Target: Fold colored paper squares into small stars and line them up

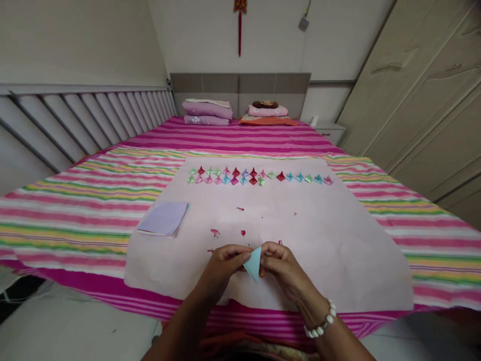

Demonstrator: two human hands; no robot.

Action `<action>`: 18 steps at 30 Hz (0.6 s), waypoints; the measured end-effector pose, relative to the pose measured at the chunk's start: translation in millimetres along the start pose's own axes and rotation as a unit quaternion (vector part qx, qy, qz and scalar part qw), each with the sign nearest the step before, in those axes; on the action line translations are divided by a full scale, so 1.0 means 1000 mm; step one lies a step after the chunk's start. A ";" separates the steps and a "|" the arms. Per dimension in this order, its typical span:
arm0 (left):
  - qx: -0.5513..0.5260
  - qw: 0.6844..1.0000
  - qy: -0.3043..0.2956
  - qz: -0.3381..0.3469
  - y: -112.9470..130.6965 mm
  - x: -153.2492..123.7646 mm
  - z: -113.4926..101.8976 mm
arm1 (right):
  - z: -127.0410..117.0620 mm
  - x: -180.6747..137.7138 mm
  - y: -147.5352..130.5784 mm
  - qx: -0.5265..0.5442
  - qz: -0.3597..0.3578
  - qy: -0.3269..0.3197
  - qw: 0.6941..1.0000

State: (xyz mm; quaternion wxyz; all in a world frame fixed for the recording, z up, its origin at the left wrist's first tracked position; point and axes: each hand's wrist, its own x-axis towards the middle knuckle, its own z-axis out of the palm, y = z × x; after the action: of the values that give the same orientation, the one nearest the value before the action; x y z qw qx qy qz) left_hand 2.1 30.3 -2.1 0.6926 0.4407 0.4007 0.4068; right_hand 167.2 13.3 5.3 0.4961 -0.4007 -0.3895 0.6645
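Note:
A light blue piece of folded paper (253,264) is held up between my two hands, one pointed corner hanging downward. My left hand (230,259) pinches its left edge between thumb and fingers. On the opposite edge, my right hand (278,261) grips the paper the same way; a white beaded bracelet (321,321) circles that wrist. Both hands are just above the near part of a large pale sheet (319,250). Farther off on the sheet stand rows of small folded paper pieces (235,171) in red, pink, green and blue.
A stack of square papers (164,218), lilac on top, lies at the sheet's left. Red marks (215,232) dot the sheet. Beneath is a bed with a striped cover (75,210); folded bedding (207,111) sits by the headboard (270,82). A railing (101,113) runs along the left.

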 end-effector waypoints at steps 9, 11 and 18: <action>0.064 0.996 0.049 0.021 0.003 -0.001 0.007 | 0.006 0.000 0.005 -0.084 -0.049 0.028 0.995; 0.105 0.991 0.062 0.046 0.003 -0.003 0.007 | 0.008 0.000 0.006 -0.100 -0.042 0.052 0.993; 0.361 0.898 0.106 0.228 0.002 -0.013 0.014 | 0.007 0.001 0.010 -0.173 -0.094 0.138 0.971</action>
State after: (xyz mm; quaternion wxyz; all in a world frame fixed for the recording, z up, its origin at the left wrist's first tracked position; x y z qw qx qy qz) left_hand 10.1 14.8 6.3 0.3281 0.6938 0.4798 0.4252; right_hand 157.4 12.0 -1.3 0.5281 -0.5298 -0.4623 0.4761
